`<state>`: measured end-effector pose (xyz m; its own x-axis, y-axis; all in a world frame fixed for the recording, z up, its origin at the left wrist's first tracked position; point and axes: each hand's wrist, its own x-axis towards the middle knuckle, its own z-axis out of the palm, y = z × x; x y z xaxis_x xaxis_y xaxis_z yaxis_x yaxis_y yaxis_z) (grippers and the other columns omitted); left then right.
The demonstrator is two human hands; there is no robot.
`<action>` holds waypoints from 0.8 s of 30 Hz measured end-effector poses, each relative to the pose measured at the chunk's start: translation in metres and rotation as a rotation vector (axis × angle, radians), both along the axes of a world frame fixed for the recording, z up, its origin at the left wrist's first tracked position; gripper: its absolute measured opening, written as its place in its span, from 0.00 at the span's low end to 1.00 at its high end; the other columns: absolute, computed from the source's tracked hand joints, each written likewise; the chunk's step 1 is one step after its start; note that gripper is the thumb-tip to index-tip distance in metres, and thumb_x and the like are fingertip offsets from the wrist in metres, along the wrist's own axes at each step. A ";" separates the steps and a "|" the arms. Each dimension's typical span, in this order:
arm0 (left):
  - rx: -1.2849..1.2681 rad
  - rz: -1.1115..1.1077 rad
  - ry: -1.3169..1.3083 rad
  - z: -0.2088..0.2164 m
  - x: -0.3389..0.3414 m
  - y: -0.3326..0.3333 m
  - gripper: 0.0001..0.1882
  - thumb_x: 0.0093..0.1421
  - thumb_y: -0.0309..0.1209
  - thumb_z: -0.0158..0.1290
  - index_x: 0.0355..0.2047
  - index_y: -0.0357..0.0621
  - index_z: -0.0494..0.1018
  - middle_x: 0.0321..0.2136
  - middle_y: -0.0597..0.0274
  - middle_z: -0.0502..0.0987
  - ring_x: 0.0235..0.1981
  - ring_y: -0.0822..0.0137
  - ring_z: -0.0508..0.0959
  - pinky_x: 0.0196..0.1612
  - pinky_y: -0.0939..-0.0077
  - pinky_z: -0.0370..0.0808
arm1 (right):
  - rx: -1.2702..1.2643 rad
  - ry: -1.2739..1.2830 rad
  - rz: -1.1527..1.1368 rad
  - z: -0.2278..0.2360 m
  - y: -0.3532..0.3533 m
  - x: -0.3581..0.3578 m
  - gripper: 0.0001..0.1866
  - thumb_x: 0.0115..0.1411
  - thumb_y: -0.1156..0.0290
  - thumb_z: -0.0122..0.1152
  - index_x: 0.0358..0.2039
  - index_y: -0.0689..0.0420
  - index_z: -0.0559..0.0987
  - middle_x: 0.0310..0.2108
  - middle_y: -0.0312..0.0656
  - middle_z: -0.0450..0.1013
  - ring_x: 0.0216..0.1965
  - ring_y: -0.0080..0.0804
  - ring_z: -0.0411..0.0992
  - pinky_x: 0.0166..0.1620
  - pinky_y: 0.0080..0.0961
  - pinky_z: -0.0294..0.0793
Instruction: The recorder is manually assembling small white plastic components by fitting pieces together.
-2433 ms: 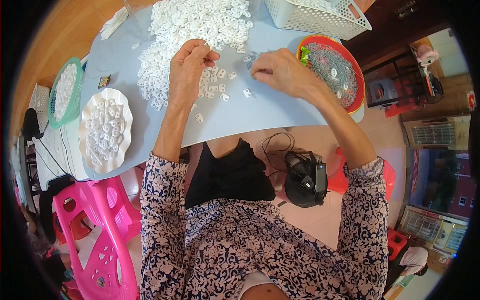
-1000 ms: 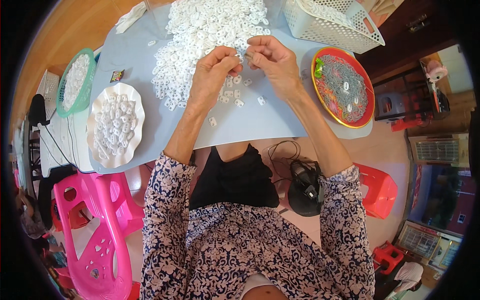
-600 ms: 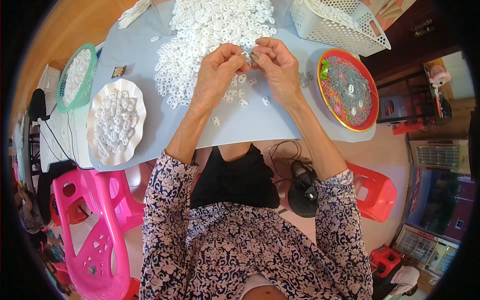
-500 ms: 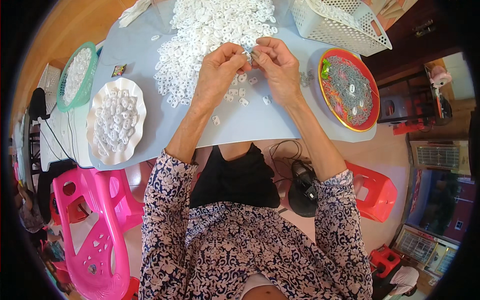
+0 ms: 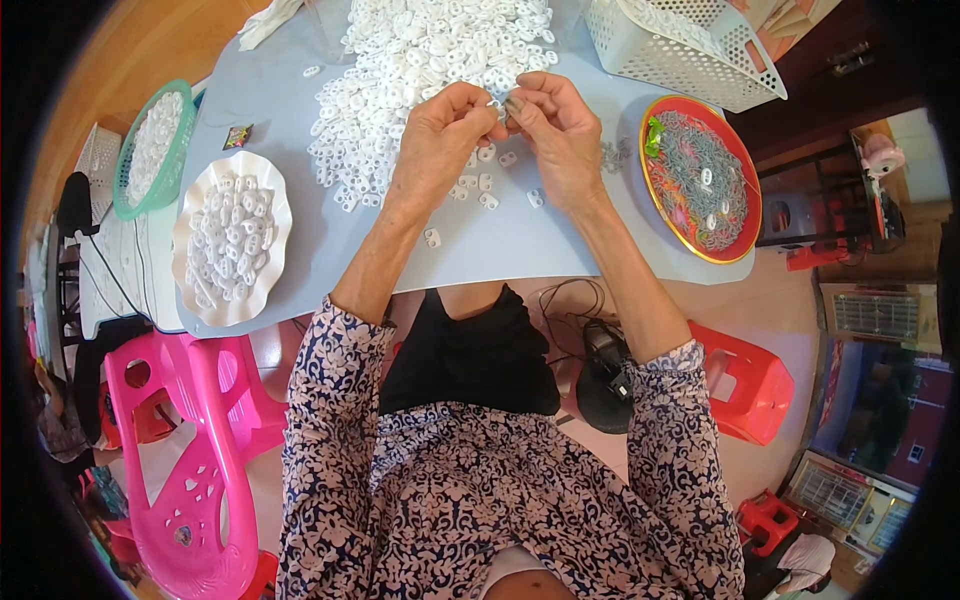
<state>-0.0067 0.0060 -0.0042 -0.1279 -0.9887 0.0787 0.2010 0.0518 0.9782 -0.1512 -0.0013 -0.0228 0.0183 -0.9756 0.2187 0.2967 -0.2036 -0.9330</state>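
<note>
My left hand (image 5: 443,140) and my right hand (image 5: 558,138) meet fingertip to fingertip over the table. A small white plastic piece (image 5: 496,106) shows between them, pinched in my left thumb and finger. My right thumb and finger are pressed together right against it; what they pinch is too small to make out. Behind my hands spreads a big pile of white two-holed plastic pieces (image 5: 430,60). A few loose ones lie on the tabletop just below my fingers. To the right, a red gold-rimmed tray (image 5: 752,215) holds many small grey metal parts (image 5: 705,150).
A white wavy-rimmed dish (image 5: 190,285) of similar pieces stands at left, near a small wrapped packet (image 5: 238,136). Beyond it is a green basket (image 5: 182,165). A white perforated basket (image 5: 690,82) sits at far right. Pink chair (image 5: 235,470) and red stool (image 5: 755,390) flank me.
Both hands stay together in nearly the same spot, with only slight finger movement around the white piece. The whole view has shifted very little.
</note>
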 end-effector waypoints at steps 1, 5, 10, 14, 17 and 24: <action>-0.003 0.001 -0.009 0.000 0.000 0.000 0.05 0.55 0.26 0.49 0.27 0.39 0.72 0.20 0.64 0.75 0.24 0.79 0.71 0.30 0.85 0.68 | 0.000 0.000 0.000 0.000 0.000 0.000 0.12 0.57 0.78 0.58 0.43 0.61 0.73 0.34 0.36 0.74 0.34 0.19 0.71 0.39 0.18 0.75; -0.009 -0.008 -0.011 0.000 -0.002 0.000 0.05 0.54 0.26 0.49 0.27 0.38 0.72 0.20 0.64 0.75 0.24 0.79 0.70 0.30 0.86 0.68 | -0.014 -0.029 0.001 0.001 0.001 -0.001 0.11 0.57 0.78 0.58 0.42 0.61 0.73 0.34 0.36 0.73 0.34 0.19 0.71 0.39 0.18 0.74; -0.009 -0.009 -0.025 -0.002 0.000 0.000 0.05 0.55 0.26 0.48 0.27 0.38 0.72 0.20 0.64 0.75 0.24 0.79 0.71 0.31 0.85 0.68 | -0.013 0.008 0.001 0.000 0.001 0.000 0.11 0.57 0.78 0.58 0.42 0.61 0.73 0.34 0.35 0.73 0.34 0.18 0.70 0.39 0.17 0.74; -0.025 -0.039 -0.046 -0.005 0.000 -0.001 0.05 0.55 0.26 0.48 0.29 0.38 0.72 0.20 0.65 0.75 0.24 0.79 0.71 0.30 0.84 0.68 | -0.057 0.039 0.003 0.001 0.002 -0.001 0.12 0.56 0.79 0.58 0.42 0.61 0.73 0.33 0.35 0.73 0.34 0.17 0.70 0.38 0.16 0.73; -0.065 -0.036 -0.107 -0.009 0.002 -0.003 0.06 0.55 0.27 0.48 0.29 0.37 0.72 0.20 0.65 0.76 0.24 0.80 0.71 0.30 0.85 0.67 | -0.116 0.114 -0.015 0.001 0.002 -0.001 0.11 0.56 0.79 0.59 0.41 0.62 0.74 0.32 0.34 0.73 0.32 0.16 0.70 0.37 0.14 0.72; -0.061 -0.099 -0.149 -0.001 0.003 0.001 0.06 0.57 0.26 0.47 0.32 0.37 0.71 0.23 0.64 0.75 0.28 0.77 0.72 0.36 0.83 0.68 | -0.053 0.169 -0.008 0.003 0.003 -0.005 0.05 0.57 0.77 0.58 0.33 0.63 0.77 0.26 0.33 0.74 0.27 0.14 0.69 0.33 0.12 0.70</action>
